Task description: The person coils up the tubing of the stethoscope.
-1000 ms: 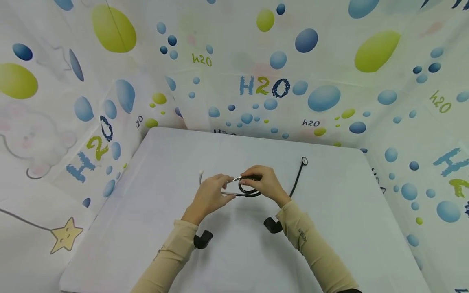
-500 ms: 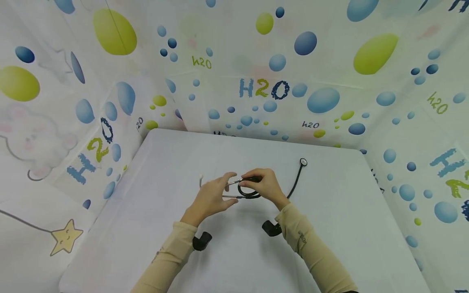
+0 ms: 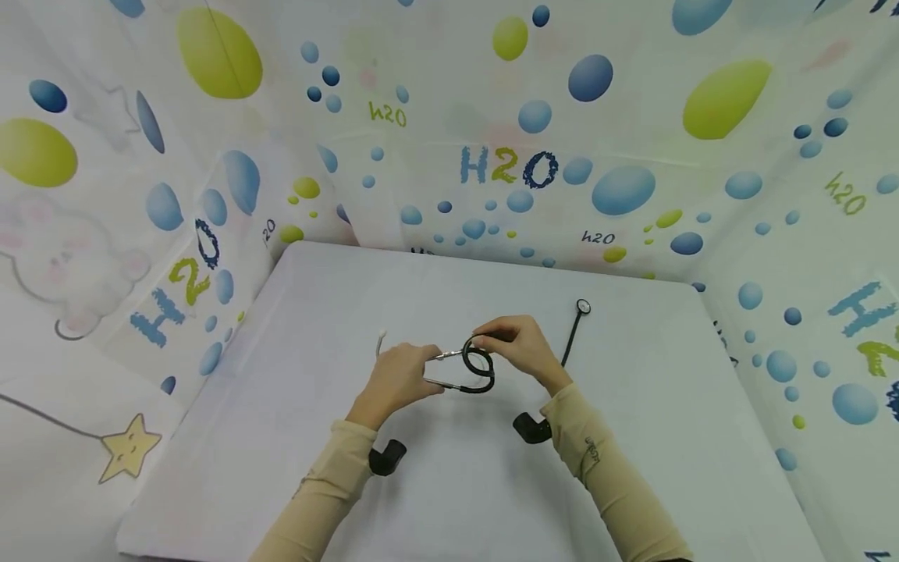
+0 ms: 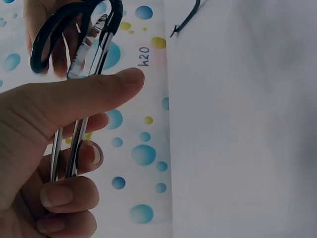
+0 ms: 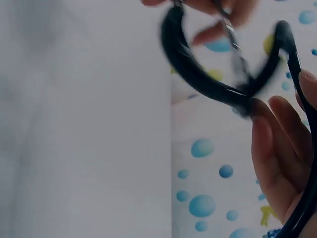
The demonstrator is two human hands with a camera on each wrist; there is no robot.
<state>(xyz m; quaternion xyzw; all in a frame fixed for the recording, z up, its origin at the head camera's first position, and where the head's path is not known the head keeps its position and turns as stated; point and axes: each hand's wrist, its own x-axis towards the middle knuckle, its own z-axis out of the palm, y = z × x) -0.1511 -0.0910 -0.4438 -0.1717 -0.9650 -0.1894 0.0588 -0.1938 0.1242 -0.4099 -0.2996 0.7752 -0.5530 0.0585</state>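
Note:
A stethoscope with black tubing and silver ear tubes is held above the white table. My left hand grips the ear tubes; in the left wrist view its fingers curl round the metal under the thumb. Just right of the black loop, my right hand pinches the tubing between thumb and fingertips. The right wrist view has the looped tubing beside the right fingers. Farther back, the round chestpiece hangs out beyond the right hand. A pale ear tip shows behind the left hand.
The white tabletop spreads beneath both hands. Printed sheets with blue and green spots enclose its back and sides. Black angular pieces sit at the wrists, another at the right one.
My left fingers, spread half a second ago, have closed round the ear tubes. The right hand has shifted slightly right, and the black loop now shows more fully between the hands.

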